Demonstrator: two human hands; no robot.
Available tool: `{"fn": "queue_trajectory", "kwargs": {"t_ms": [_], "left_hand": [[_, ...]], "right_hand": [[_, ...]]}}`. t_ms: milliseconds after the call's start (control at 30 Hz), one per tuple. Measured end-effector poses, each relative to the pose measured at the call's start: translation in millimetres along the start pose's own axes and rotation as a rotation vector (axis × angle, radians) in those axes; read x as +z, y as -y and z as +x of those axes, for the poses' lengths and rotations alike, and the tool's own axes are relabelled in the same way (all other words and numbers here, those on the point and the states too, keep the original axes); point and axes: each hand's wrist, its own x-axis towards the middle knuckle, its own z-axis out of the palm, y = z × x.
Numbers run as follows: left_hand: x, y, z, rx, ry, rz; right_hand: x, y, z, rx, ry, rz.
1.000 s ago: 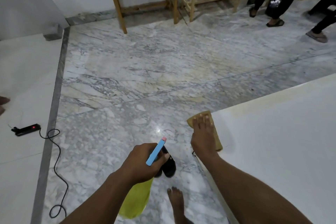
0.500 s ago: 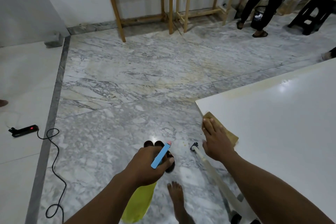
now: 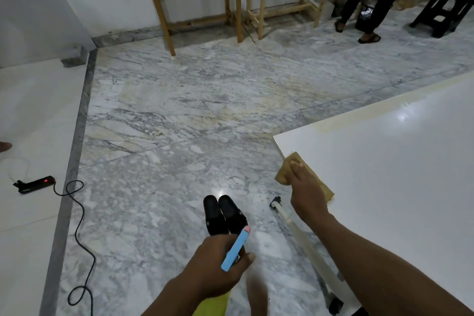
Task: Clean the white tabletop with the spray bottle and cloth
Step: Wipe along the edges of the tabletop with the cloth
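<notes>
My right hand [image 3: 306, 187] lies flat on the tan cloth [image 3: 284, 174], fingers straight and pressing it down at the near corner of the white surface [image 3: 389, 187]; one corner of the cloth hangs just past the edge. My left hand [image 3: 218, 268] is curled round the spray bottle [image 3: 236, 247], held low over the marble floor [image 3: 179, 115] and well apart from the surface, its blue top pointing up and away. I judge the step in hand to be wiping. To do it well I would press evenly through the whole palm, pull the cloth fully onto the surface so it does not slip off the corner, and work in overlapping strokes toward the yellowish stain [image 3: 359, 106] along the far edge, which looks like it needs the most work. A fresh spray there first would probably help. As for containers, the bottle's yellow-green body is mostly hidden under my wrist, so I cannot tell how much liquid it has. The black basket [image 3: 367, 11] by the far wall shows something pale inside, too small to make out.
</notes>
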Motion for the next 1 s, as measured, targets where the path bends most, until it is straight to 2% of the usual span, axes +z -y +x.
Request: {"fn": "queue_trajectory", "kwargs": {"t_ms": [67,133,200,233,300,367,433,567,800,1000], "left_hand": [[-4.7,-4.7,10.6,0.008,-0.023,-0.004],[-10.5,-11.0,22.3,0.01,-0.042,-0.026],[-16.0,-14.0,37.0,0.015,-0.052,-0.035],[-18.7,-14.1,43.6,0.015,-0.057,-0.037],[-22.6,-12.2,53.8,0.001,-0.072,-0.048],[-24.3,-7.9,59.9,-0.022,-0.08,-0.061],[-26.3,-2.6,64.8,-0.05,-0.09,-0.083],[-27.5,14.1,73.1,-0.095,-0.113,-0.099],[-18.3,23.8,81.7,-0.13,-0.122,-0.075],[-6.8,5.6,84.8,-0.082,-0.106,-0.023]], "right_hand": [[-20.7,10.1,14.7,0.133,-0.15,0.368],[-44.2,17.7,42.2,0.142,-0.273,0.418],[-44.8,15.3,79.3,0.126,-0.3,0.348],[-38.2,14.6,95.5,0.125,-0.246,0.283],[-15.7,13.3,116.7,0.136,-0.025,0.13],[4.5,10.5,123.0,0.078,0.142,-0.115],[14.3,4.2,125.3,-0.018,0.13,-0.284],[23.3,-6.2,144.9,-0.087,0.13,-0.412],[32.6,-6.0,135.9,-0.16,0.203,-0.461],[28.1,-11.1,113.0,-0.2,0.267,-0.478]]}}
